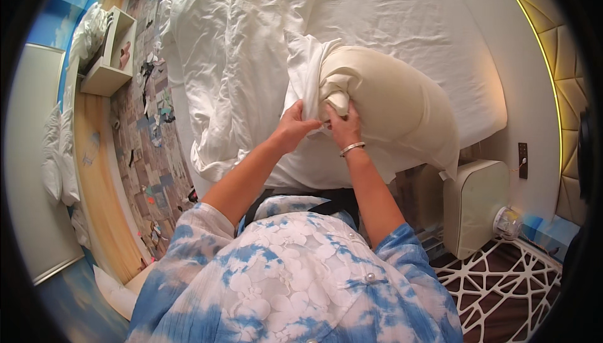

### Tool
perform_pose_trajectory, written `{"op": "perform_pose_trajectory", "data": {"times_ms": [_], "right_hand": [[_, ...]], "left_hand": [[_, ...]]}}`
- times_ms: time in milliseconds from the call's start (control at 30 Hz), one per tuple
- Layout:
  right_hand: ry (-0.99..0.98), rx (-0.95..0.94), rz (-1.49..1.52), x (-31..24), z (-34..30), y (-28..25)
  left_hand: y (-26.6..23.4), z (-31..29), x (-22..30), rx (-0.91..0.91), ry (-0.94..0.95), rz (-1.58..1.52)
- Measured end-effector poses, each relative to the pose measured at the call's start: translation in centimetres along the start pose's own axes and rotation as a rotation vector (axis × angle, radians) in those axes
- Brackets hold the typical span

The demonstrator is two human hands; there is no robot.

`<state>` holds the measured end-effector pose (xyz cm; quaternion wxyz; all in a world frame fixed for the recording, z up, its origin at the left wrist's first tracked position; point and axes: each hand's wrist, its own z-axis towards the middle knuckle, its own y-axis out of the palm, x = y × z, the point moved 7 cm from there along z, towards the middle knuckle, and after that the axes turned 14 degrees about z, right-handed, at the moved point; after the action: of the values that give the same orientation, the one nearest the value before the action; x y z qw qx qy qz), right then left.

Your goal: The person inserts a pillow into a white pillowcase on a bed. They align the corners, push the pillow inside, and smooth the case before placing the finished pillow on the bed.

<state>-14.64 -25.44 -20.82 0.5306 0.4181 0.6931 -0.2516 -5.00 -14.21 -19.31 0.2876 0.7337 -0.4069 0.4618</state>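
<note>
A plump cream pillow [402,95] lies across the near side of the bed, its left end bunched into folds. White fabric that looks like a pillowcase [305,71] wraps around that left end. My left hand [294,129] pinches the near edge of this white fabric between thumb and fingers. Close beside it, my right hand [345,128], with a bracelet [352,148] at the wrist, grips the folded end of the pillow. Some of the right fingertips are hidden in the folds.
A rumpled white duvet [245,48] covers the bed's left part, beside a white sheet [402,10]. At right stand a cream bedside cabinet [477,205] and a clear container [507,222]. Scraps litter the floor [151,179] near a white open shelf unit [113,57].
</note>
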Motion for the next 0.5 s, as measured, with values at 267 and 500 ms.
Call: {"op": "perform_pose_trajectory", "data": {"times_ms": [267, 500], "right_hand": [[0.406, -0.043, 0.702, 1.4, 0.6, -1.7], [0.354, -0.088, 0.978, -2.3, -1.0, -0.5]], "left_hand": [[-5.9, 1.1, -3.3, 0.351, -0.220, 0.592], [-11.4, 0.6, -4.5, 0.634, -0.045, 0.985]]}}
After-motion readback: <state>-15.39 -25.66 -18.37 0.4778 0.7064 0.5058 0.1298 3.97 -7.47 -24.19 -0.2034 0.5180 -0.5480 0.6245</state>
